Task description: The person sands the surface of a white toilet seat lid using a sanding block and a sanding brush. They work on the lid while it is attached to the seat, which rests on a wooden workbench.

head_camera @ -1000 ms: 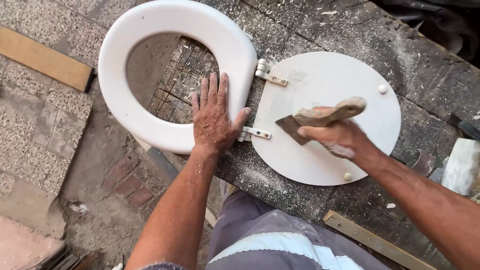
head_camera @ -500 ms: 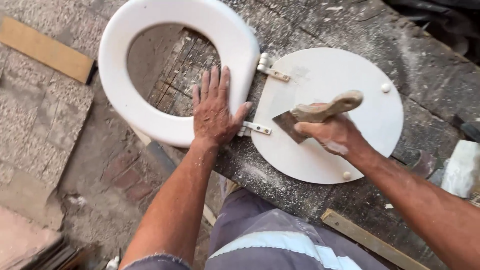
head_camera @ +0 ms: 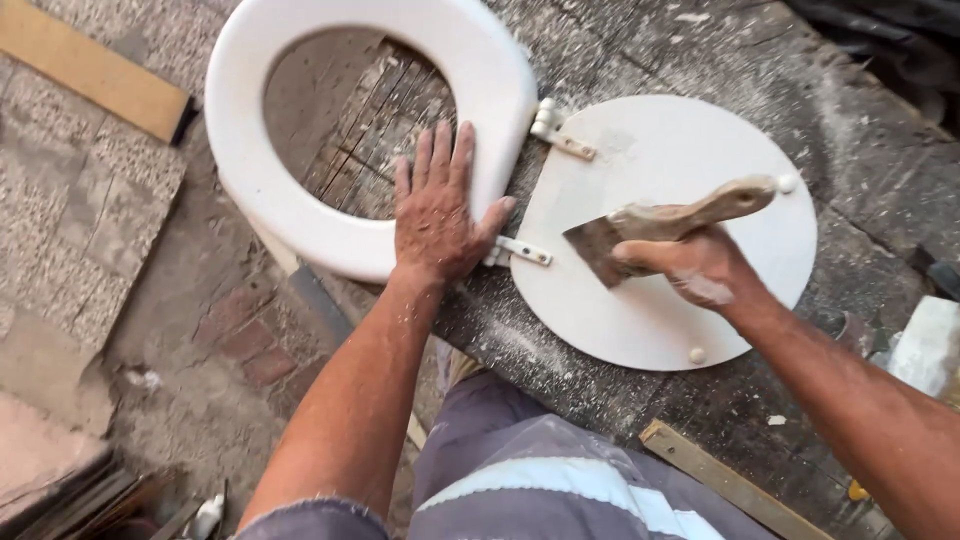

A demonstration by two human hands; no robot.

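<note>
The surface (head_camera: 700,30) under my work was a rough, dark bench dusted with pale powder, and part of it overhung the paved floor (head_camera: 90,230) on my left. On it lay the white toilet seat ring (head_camera: 330,235), opened out flat, with much of the ring out past the bench edge above that floor. Joined to it by two small metal hinges (head_camera: 520,250) was the round white lid (head_camera: 690,300), lying flat on the bench to my right, its little bumpers showing at the rim. My left hand (head_camera: 435,215) was spread open and pressed flat on the near side of the ring beside the lower hinge, gripping nothing, only pinning the seat down. My right hand (head_camera: 700,268) was closed around the worn wooden handle of a putty knife (head_camera: 660,222), whose blade met the lid near the hinge side. As I judged it, the risk lay in the overhang: if my left hand eased off, a hard push of the blade could slide or tip the whole seat off the edge. A steep blade angle could also gouge the lid, or skid toward my left fingers close by.
</note>
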